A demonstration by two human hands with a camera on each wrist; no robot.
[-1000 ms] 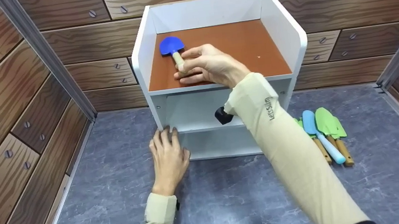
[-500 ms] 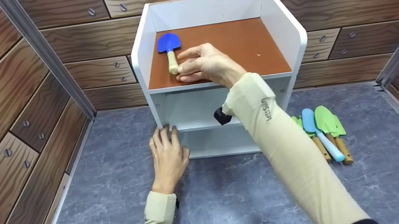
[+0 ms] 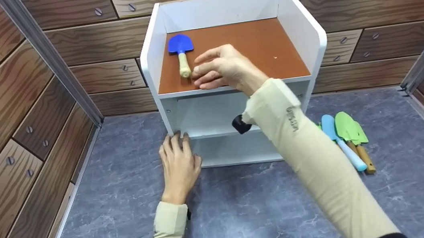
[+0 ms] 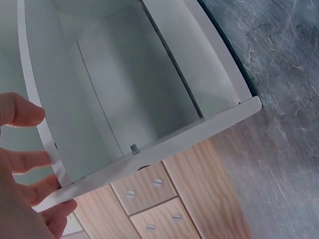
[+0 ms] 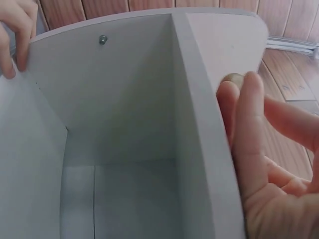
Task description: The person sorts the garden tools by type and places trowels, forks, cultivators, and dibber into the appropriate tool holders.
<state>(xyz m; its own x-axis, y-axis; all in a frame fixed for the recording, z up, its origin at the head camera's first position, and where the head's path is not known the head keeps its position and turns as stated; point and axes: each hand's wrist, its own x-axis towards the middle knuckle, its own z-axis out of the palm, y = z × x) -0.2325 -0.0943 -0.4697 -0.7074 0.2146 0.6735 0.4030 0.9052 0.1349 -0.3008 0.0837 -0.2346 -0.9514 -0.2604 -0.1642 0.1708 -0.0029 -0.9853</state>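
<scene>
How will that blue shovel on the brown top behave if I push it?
The blue shovel is probably stiff, judging by its straight handle. That rounded handle might roll, but the broad blade should limit rolling.

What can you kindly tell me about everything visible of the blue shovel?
The shovel has a broad blue blade, plastic by its look, and a pale, wood-like handle ending in a rounded knob. It lies on the cabinet's brown top, near the left side wall, blade toward the back, handle toward the front. Of the two hands, the right hand is just beside the handle, apparently not touching it.
</scene>
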